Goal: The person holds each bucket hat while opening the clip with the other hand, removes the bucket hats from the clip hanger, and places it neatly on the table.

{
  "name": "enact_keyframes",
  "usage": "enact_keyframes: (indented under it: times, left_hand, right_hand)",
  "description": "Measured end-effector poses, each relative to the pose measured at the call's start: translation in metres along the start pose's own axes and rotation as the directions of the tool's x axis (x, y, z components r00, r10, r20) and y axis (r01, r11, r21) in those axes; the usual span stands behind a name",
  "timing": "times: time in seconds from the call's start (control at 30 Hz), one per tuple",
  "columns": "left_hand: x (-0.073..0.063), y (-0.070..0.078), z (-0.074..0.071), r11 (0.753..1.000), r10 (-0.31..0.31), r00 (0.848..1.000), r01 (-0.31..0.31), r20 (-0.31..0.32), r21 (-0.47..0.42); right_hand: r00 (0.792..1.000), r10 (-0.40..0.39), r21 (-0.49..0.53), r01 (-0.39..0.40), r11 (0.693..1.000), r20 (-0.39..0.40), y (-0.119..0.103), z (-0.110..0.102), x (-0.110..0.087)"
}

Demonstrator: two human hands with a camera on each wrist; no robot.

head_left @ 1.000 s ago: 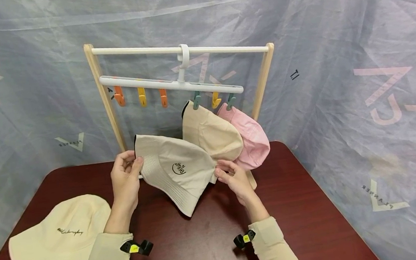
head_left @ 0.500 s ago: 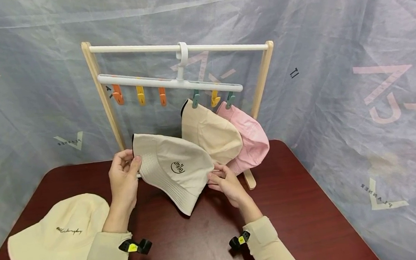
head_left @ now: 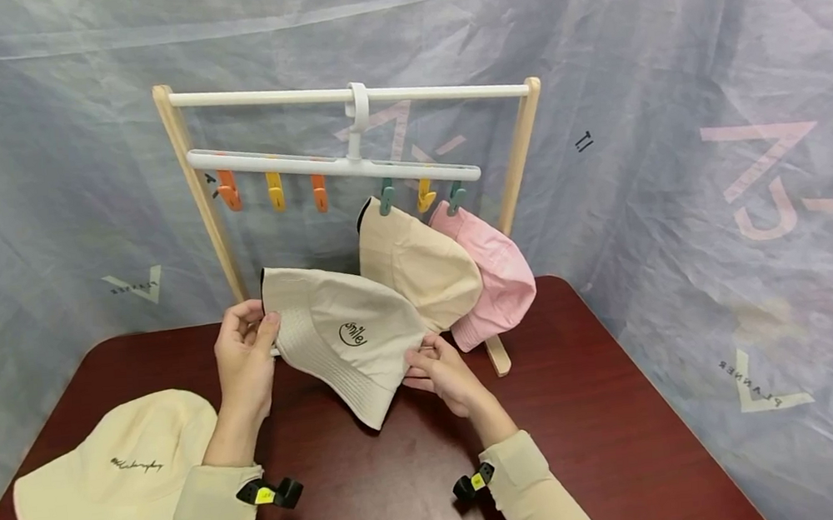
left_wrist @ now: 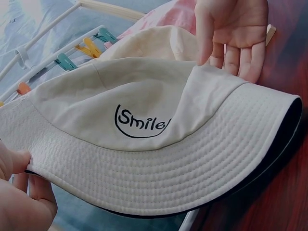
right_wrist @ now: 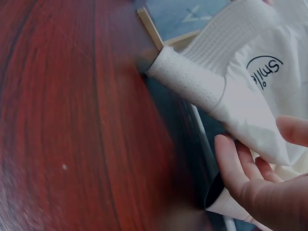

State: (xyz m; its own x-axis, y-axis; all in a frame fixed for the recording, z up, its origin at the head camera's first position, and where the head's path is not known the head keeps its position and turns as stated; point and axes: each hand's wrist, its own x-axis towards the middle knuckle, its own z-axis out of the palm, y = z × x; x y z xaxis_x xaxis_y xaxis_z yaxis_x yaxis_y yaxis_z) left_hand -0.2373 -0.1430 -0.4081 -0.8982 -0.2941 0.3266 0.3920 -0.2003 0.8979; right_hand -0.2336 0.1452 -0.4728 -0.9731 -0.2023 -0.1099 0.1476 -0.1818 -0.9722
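A light grey bucket hat (head_left: 347, 325) with a black "Smile" print is held up in front of the rack, its crown toward the right. My left hand (head_left: 245, 360) pinches the brim's edge, thumb in front and fingers behind, as the left wrist view also shows. At the crown's lower right, my right hand (head_left: 446, 372) holds the cloth, with the thumb (right_wrist: 291, 130) on the printed side and fingers beneath. Behind it, a cream hat (head_left: 417, 264) and a pink hat (head_left: 496, 273) hang from green clips. A pale yellow bucket hat (head_left: 121, 481) lies on the table at left.
A wooden rack (head_left: 196, 206) with a white rod bears a white clip hanger (head_left: 279, 164). Orange clips (head_left: 320, 194) and yellow clips (head_left: 275, 191) dangle from it without hats. Printed grey sheeting (head_left: 650, 187) surrounds the dark red table (head_left: 592, 444).
My right hand has slid left and slightly down along the crown of the grey hat. Left hand and hat have shifted only slightly left in view.
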Motion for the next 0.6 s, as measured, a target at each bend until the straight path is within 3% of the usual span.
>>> enact_keyframes:
  times: [0.3, 0.6]
  left_hand:
    - [0.0010, -0.0006, -0.0005, 1.000, 0.008, 1.000, -0.008, 0.001, 0.021]
    - [0.0018, -0.0017, -0.0002, 1.000, 0.005, 1.000, -0.005, -0.011, 0.000]
  right_hand:
    - [1.000, 0.006, -0.007, -0.006, 1.000, 0.024, 0.0064, 0.0058, 0.0017]
    - [0.999, -0.046, -0.023, 0.046, 0.999, 0.010, 0.0076, 0.0071, 0.0017]
